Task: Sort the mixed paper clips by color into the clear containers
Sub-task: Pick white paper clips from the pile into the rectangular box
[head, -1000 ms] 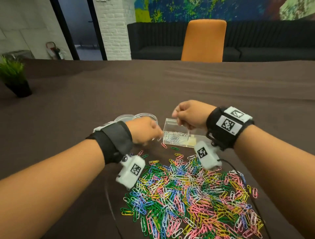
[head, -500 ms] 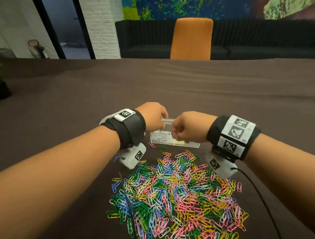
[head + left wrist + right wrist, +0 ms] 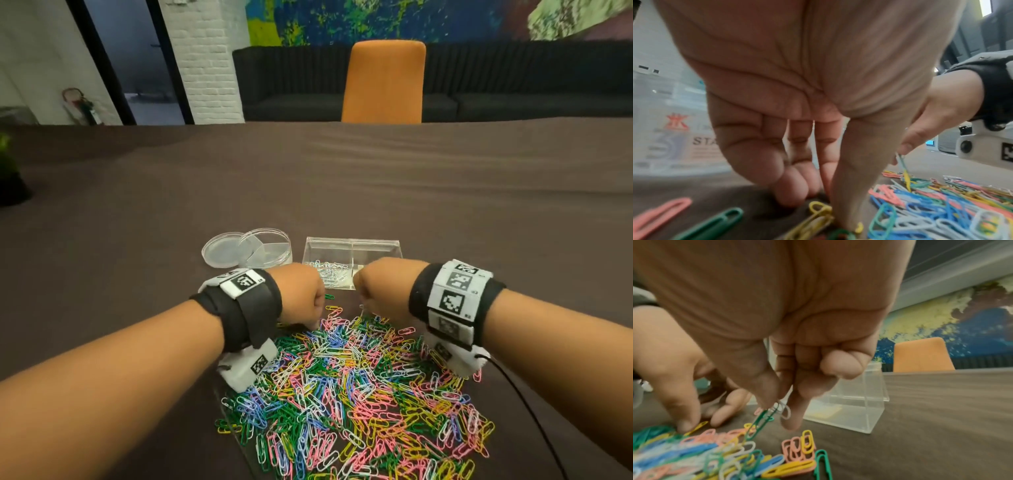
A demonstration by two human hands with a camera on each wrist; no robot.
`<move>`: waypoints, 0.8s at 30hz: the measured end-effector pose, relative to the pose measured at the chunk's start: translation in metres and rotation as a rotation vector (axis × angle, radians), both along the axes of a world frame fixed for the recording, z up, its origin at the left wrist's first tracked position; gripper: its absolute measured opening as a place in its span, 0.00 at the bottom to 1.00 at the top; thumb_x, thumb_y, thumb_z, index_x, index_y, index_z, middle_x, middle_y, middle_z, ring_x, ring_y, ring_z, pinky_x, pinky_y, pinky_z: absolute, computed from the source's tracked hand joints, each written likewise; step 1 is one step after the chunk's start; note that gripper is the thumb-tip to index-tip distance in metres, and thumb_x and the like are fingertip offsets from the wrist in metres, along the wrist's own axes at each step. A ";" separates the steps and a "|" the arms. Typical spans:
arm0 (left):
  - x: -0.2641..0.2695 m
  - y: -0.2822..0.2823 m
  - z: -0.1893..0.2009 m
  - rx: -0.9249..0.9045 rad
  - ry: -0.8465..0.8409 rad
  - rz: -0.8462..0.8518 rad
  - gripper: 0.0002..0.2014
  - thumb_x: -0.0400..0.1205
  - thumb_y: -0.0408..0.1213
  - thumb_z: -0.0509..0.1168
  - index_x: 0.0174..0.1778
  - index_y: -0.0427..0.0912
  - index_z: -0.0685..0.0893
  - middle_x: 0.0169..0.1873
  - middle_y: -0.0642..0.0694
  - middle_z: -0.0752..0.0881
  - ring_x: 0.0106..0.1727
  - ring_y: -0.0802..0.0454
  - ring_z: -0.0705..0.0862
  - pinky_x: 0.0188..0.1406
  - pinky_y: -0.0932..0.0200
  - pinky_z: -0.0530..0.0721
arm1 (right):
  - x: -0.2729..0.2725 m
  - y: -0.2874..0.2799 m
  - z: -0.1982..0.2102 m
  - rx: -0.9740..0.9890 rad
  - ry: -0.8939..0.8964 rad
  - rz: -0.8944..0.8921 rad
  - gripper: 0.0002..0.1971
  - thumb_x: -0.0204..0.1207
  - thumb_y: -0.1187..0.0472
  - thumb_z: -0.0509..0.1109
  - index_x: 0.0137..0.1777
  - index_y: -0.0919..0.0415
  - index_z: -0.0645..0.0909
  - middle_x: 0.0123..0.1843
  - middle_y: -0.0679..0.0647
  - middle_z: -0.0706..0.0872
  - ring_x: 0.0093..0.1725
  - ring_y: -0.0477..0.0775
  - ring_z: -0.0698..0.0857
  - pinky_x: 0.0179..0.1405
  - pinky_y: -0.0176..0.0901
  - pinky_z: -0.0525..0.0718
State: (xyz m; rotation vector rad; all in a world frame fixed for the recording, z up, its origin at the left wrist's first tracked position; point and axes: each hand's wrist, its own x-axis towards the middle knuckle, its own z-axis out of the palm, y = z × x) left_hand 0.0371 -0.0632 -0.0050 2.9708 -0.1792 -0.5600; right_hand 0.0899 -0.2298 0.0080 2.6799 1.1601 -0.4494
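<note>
A heap of mixed colored paper clips (image 3: 352,394) lies on the brown table. Behind it stands a clear rectangular box (image 3: 373,245) with white clips (image 3: 327,270) in its left compartment. Left of the box are a clear round divided dish (image 3: 270,251) and its lid (image 3: 219,251). My right hand (image 3: 778,410) pinches a white clip (image 3: 786,411) just above the heap's far edge, and a green clip (image 3: 760,421) dangles from it. My left hand (image 3: 818,209) points down at the heap's far left edge, fingertips (image 3: 793,198) on the table and thumb by a yellow clip (image 3: 819,214).
An orange chair (image 3: 383,82) stands at the table's far side before a dark sofa. A potted plant (image 3: 10,178) sits at the far left edge. A black cable (image 3: 534,414) runs from my right wrist camera along the table.
Both hands have come back from the clear box and dropped to the heap's far edge. My right hand has taken up a white clip with a green one hanging from it.
</note>
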 end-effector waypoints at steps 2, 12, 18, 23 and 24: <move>-0.001 0.008 0.002 0.019 0.044 0.008 0.06 0.76 0.39 0.76 0.48 0.46 0.90 0.36 0.56 0.86 0.41 0.56 0.83 0.46 0.60 0.83 | 0.002 -0.012 0.004 0.103 0.021 -0.005 0.05 0.82 0.59 0.64 0.48 0.56 0.81 0.44 0.48 0.83 0.45 0.53 0.82 0.45 0.38 0.80; 0.004 -0.017 -0.002 0.004 -0.085 -0.007 0.06 0.78 0.43 0.72 0.41 0.45 0.91 0.37 0.50 0.91 0.42 0.51 0.88 0.45 0.57 0.87 | 0.017 -0.044 0.009 0.536 0.468 -0.253 0.09 0.72 0.66 0.79 0.50 0.57 0.84 0.39 0.57 0.92 0.29 0.47 0.86 0.29 0.39 0.84; 0.002 -0.016 -0.005 0.093 -0.040 -0.046 0.06 0.76 0.38 0.70 0.46 0.45 0.90 0.43 0.49 0.91 0.46 0.49 0.88 0.50 0.53 0.89 | 0.014 -0.050 0.008 0.479 0.468 -0.302 0.05 0.82 0.69 0.65 0.51 0.63 0.83 0.37 0.56 0.91 0.32 0.49 0.88 0.39 0.47 0.88; -0.003 -0.013 0.002 0.163 0.025 -0.078 0.06 0.78 0.37 0.70 0.48 0.44 0.90 0.46 0.48 0.91 0.48 0.48 0.88 0.52 0.53 0.88 | 0.000 -0.029 -0.005 0.185 0.164 -0.099 0.05 0.84 0.57 0.63 0.49 0.51 0.79 0.38 0.42 0.78 0.41 0.49 0.79 0.41 0.40 0.74; -0.002 -0.012 0.003 0.150 0.015 -0.066 0.07 0.78 0.35 0.69 0.48 0.44 0.91 0.46 0.48 0.91 0.49 0.48 0.88 0.52 0.53 0.88 | -0.003 -0.025 -0.007 0.160 0.156 -0.069 0.03 0.83 0.54 0.65 0.51 0.50 0.80 0.39 0.41 0.79 0.42 0.48 0.79 0.41 0.40 0.75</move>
